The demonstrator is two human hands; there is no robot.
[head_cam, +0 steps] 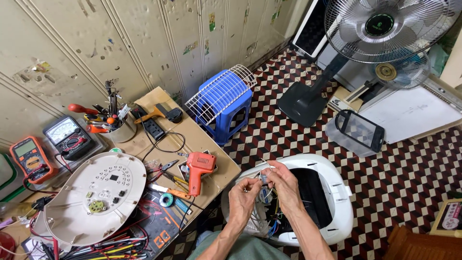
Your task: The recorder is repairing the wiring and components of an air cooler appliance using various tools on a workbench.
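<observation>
The fingers [256,182] of the left hand [244,193] and those of the right hand [283,182] meet at chest height, pinched narrow on thin wires [264,180] held between them. The wires run down into an open white appliance housing [332,192] that sits on the person's lap, its dark inside showing and coloured wires bunched at its near end. To the left stands a low wooden desk [211,139]. On it lie an orange soldering gun [198,168], a round beige cover plate [96,192], a tin of screwdrivers [118,126] and two multimeters [48,144]. Beyond the desk, a blue plastic stool [224,108] carries a white wire fan guard. A pedestal fan [380,29] stands on the chequered tile floor [409,163].
</observation>
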